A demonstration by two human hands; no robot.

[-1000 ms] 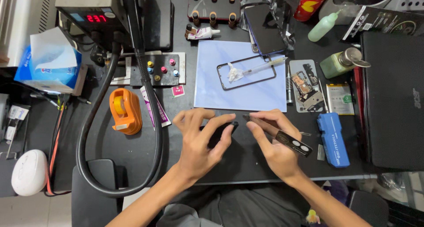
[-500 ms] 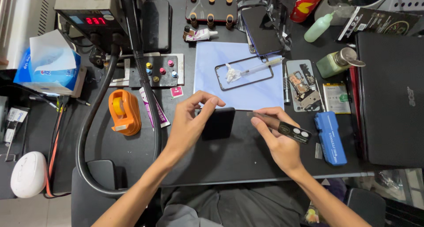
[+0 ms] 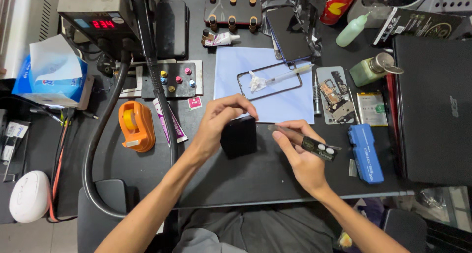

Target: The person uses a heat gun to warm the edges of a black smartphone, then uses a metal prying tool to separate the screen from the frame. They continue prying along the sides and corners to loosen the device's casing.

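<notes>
Head view: left hand [image 3: 221,120] pinches black phone [image 3: 239,136]; right hand [image 3: 300,157] grips tweezers [image 3: 302,141]

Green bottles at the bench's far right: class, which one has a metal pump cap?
The squat green bottle beside the laptop, with a round metal cap. The other, the pale green squeeze bottle farther back, has a pointed nozzle.

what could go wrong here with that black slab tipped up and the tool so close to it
1. The left hand holds the black slab tilted up on one edge by the fingertips only; it might slip and drop flat onto the mat.
2. The right hand aims the slim dark tool at the slab's upper edge; a slip could scratch it or jab the left fingers.
3. The thin frame on the blue sheet lies just behind; a jolt could knock it.
</notes>
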